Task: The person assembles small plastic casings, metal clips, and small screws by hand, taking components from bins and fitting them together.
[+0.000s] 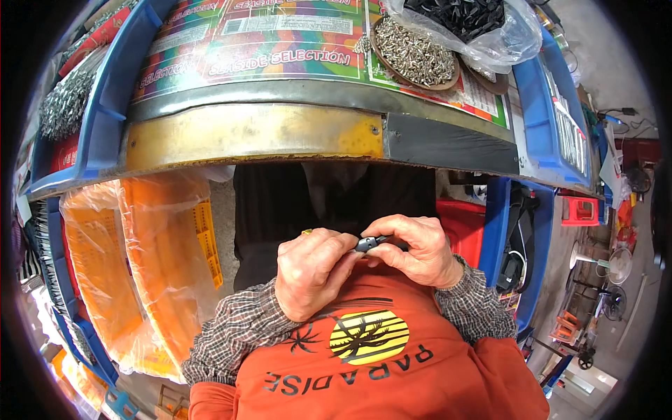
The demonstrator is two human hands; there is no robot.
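Note:
In front of my chest, both hands meet over a small dark grey part (367, 243) with tiny holes in its side and a thin black end. My left hand (311, 273) is closed, pinching the grey body between thumb and fingertips. From the other side, my right hand (416, 250) closes thumb and forefinger about the thin black end. Fingers cover much of the part, and its exact kind cannot be made out. Both hands are above my lap, on my side of the workbench edge (259, 133).
On the bench, a brown dish (413, 56) holds many small metal pins, beside a clear bag of black pieces (462, 14). Blue bins (105, 105) flank the bench, the left one near shiny metal pieces (66, 105). Plastic-lined orange crates (161, 259) stand at lower left; a red bin (462, 231) sits right.

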